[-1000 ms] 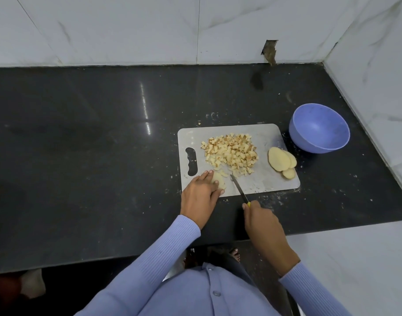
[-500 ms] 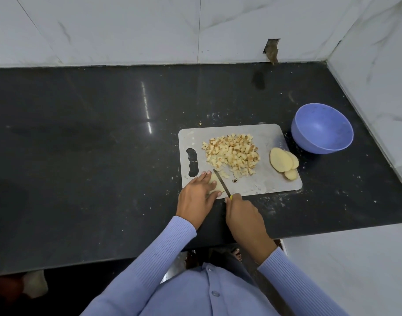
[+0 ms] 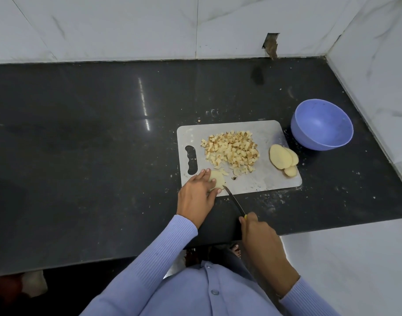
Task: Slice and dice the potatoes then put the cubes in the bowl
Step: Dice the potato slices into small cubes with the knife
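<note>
Down on the black counter [image 3: 81,156] the grey cutting board [image 3: 268,179] is sitting just beside the blue bowl [image 3: 322,124], holding the cube pile [image 3: 232,150] and spare slices [image 3: 282,158]. I'm pinning one potato slice [image 3: 217,179], half hidden, under my flat left hand [image 3: 199,195]; my right hand [image 3: 261,238] is gripping the knife [image 3: 234,199], its handle mostly hidden, tip at the slice's near edge

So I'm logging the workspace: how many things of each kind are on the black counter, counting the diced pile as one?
Grey metal cutting board: 1
Round lilac plastic bowl: 1
Slim steel knife, held by the right hand: 1
Pile of pale potato cubes: 1
Stack of uncut potato slices: 1
Potato slice under the left hand: 1
Total: 6
</note>
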Available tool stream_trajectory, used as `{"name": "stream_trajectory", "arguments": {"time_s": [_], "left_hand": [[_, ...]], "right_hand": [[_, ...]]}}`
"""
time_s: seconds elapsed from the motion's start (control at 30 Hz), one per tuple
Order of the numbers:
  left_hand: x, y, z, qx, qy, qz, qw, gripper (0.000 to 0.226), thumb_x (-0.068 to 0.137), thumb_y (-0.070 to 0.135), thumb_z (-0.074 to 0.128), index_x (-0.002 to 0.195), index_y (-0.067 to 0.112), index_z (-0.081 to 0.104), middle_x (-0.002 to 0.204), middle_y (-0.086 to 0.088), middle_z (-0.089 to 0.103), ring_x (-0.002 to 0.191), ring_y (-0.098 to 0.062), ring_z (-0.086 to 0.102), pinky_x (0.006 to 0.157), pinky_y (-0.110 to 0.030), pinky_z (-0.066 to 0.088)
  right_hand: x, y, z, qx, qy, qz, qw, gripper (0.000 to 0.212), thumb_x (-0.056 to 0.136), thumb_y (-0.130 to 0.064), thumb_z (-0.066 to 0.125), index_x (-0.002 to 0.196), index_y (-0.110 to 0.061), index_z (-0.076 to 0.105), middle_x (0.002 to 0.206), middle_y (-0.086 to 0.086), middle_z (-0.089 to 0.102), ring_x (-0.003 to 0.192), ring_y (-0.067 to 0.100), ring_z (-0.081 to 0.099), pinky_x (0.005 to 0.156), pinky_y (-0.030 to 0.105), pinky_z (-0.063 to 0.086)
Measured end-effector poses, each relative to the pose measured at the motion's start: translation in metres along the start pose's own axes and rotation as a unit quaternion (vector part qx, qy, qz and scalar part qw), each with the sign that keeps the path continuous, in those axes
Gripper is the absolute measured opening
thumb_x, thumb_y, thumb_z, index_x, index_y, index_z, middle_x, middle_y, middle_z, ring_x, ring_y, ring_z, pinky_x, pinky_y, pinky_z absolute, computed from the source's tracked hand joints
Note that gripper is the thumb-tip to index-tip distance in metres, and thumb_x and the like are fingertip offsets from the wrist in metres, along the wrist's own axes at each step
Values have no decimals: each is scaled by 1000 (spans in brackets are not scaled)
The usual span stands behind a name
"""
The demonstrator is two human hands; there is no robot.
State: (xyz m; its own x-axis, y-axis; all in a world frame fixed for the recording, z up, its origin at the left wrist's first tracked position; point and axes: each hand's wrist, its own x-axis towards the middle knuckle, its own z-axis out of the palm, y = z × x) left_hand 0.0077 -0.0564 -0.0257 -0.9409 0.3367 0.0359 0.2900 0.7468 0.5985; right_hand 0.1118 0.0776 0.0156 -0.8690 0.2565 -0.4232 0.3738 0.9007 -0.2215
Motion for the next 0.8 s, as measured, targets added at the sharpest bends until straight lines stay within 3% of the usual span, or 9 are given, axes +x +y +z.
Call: {"name": "stream_trajectory", "arguments": {"time_s": [0.1,0.2,0.33,0.4,0.57,0.8], "left_hand": [[-1,-1,2,-3,16,4,1000,27,86,26,68,108,10,71,133,-7,55,126,-23,51,97,-43,48],[-2,-2,5,-8,27,3,1000,28,86,25,69,108,10,71,131,-8,57,125,-24,52,96,-45,49],[-2,-1,6,-21,35,4,999,27,84,23,71,106,8,72,128,-10,59,123,-25,54,95,-46,50],[-2,-2,7,-26,38,8,999,27,83,22,72,105,7,72,127,-11,59,122,-26,55,95,-46,50],[1,-4,5,-32,24,14,999,30,84,22,71,109,5,70,131,-11,56,125,-25,52,104,-42,42],[3,-2,2,-30,11,10,999,33,86,25,69,113,6,69,134,-9,53,129,-20,47,109,-32,35]], "right_hand": [[5,0,-1,6,9,-4,1000,25,104,-36,21,90,-18,31,81,-1,51,70,19,47,63,29,35],[4,5,0,0,4,-5,1000,25,104,-37,21,91,-18,32,82,1,56,71,21,50,62,29,35],[2,11,-2,23,20,-27,999,26,103,-37,24,88,-19,36,65,-9,45,54,5,42,46,19,27],[7,9,-6,44,39,-31,998,27,103,-37,26,85,-20,37,63,-9,44,52,4,41,45,19,25],[36,10,-12,83,77,-18,993,30,101,-40,32,86,-16,42,69,-1,51,63,19,52,57,32,38],[73,1,-23,127,146,-61,979,18,95,-29,52,94,-12,50,72,6,59,61,21,54,48,30,36]]}}
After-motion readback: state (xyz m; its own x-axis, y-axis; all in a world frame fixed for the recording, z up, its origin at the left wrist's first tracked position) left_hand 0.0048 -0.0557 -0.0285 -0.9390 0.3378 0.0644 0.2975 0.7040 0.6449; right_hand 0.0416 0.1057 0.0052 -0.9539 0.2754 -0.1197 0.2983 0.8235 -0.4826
